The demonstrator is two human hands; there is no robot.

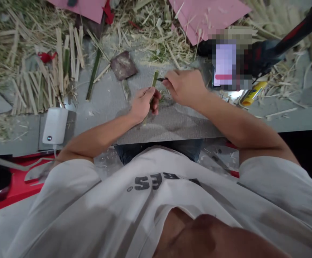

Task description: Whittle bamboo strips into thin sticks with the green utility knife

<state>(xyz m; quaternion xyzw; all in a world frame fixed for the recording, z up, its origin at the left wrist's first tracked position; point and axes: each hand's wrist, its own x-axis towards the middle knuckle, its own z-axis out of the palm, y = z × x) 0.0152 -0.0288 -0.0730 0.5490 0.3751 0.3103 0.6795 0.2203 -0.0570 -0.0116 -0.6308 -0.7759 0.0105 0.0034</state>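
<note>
My left hand [143, 104] is closed around a short green bamboo strip [154, 79] that points up and away from me over a grey work board [172, 125]. My right hand [184, 86] is closed on a small dark blade [161, 79], whose tip touches the strip near its upper end. Both hands meet at the middle of the board. The blade's handle is hidden inside my fingers.
Cut pale bamboo slats [37, 82] lie in a pile at the left, with a long green stick [93, 75] and a dark square pad [123, 65] beside them. Pink sheets [206, 16], shavings, a white power bank [55, 125], a lit phone [225, 64] and a yellow tube [252, 94] surround the board.
</note>
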